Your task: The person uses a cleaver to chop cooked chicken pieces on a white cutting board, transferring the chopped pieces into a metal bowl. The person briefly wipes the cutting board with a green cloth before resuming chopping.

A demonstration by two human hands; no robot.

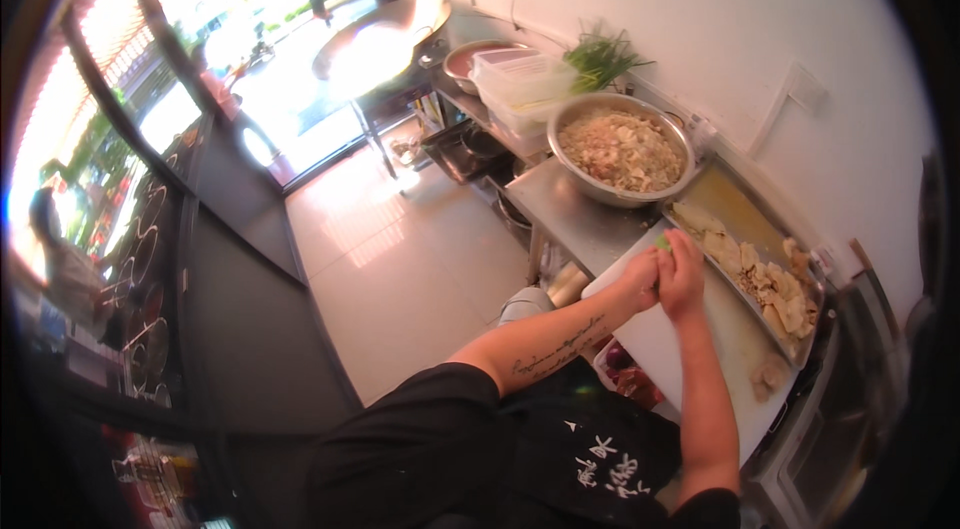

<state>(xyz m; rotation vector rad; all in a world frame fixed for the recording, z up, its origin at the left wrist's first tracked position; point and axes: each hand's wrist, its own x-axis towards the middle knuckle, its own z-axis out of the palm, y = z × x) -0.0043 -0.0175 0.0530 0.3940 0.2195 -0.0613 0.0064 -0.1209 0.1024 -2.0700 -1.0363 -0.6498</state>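
My left hand and my right hand are pressed together above a white cutting board. A small green item pokes out between the fingers at the top; most of it is hidden, so I cannot tell what it is. A pale, lumpy piece of food lies at the board's right edge. Beside the board is a rectangular metal tray with pale, flat pieces of food and some yellowish liquid. Beyond my hands, a steel bowl is heaped with pale chopped food.
Stacked plastic containers, a bunch of green stalks and another metal bowl stand along the wall. A large wok is by the doorway. A dark partition runs at left, with people beyond it. Red onions sit below the board.
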